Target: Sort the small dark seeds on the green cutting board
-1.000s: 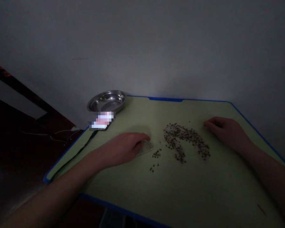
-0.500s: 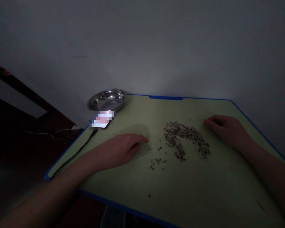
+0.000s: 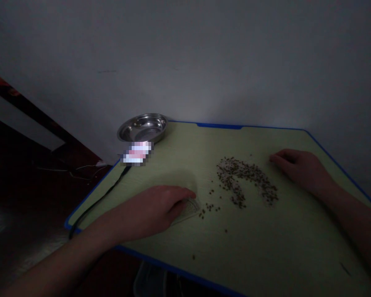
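Note:
My left hand point(image 3: 160, 208) is closed around a clear, flat protractor point(image 3: 191, 207) with faint markings, its edge low over the table. Several small dark seeds point(image 3: 209, 207) lie scattered just to the right of that edge. Farther right, a curved heap of brown and pale seeds point(image 3: 244, 171) spreads in an arch. My right hand point(image 3: 299, 167) rests on the table right of the heap, its fingers curled and thumb against the forefinger. Nothing shows between them, and it is apart from the seeds.
A shiny metal bowl point(image 3: 145, 128) stands at the back left corner of the pale green table point(image 3: 266, 255) with blue edging. Before it sits a blurred, lit phone point(image 3: 137, 153) with a black cable point(image 3: 100, 202). Behind rises a grey wall point(image 3: 222, 62). A lone seed point(image 3: 193, 257) lies near the front edge.
My left hand and the protractor have come a little nearer the front edge. Several loose seeds beside it have shifted to the right. My right hand stays put; the view has swung slightly.

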{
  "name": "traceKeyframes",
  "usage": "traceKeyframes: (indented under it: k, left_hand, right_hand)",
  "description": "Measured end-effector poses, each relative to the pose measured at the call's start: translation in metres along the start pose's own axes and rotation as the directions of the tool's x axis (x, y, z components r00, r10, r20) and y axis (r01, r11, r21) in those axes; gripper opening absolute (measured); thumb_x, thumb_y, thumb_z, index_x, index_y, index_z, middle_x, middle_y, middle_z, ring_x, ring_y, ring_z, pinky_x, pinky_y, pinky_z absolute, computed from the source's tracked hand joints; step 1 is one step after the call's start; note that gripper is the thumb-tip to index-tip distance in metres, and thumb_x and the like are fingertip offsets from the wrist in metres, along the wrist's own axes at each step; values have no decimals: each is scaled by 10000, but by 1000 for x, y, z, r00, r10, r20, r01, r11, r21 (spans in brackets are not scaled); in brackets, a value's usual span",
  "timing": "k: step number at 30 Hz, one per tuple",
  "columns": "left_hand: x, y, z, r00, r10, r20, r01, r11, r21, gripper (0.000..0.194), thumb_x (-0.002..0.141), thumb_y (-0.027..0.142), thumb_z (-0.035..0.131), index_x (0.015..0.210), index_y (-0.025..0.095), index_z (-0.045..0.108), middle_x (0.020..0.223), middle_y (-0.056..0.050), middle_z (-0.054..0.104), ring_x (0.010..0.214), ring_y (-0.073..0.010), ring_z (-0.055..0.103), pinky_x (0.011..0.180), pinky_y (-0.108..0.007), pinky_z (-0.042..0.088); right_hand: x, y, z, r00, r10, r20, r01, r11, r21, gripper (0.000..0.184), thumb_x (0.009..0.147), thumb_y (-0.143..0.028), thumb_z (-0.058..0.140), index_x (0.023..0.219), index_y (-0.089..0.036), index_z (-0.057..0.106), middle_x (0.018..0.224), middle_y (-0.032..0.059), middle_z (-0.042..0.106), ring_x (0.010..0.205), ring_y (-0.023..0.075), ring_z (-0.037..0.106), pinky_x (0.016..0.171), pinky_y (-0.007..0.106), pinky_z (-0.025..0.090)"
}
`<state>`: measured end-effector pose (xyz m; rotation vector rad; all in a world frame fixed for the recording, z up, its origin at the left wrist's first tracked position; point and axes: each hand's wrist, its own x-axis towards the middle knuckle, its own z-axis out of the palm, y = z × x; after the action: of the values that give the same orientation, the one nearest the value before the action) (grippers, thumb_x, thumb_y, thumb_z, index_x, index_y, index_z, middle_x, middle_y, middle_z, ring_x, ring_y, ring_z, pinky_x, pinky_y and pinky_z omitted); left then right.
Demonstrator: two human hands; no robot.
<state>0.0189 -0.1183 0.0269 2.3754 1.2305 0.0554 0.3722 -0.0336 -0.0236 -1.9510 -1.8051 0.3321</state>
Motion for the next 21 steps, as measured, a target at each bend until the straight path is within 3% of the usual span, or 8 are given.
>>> traceKeyframes:
  k: [21]
  left_hand:
    - [-5,6,0,1000,-19,-12,20,997,73,332,925,237,419,1200,255,604,1163,-19,682,1013,-187,636,874,-324,479]
  right_hand:
    - [-1,0,-1,1000,-21,9,21,1000,-5,338,769,-463,504,755,-180,689,676,66,687,644,243,605,591,332,399]
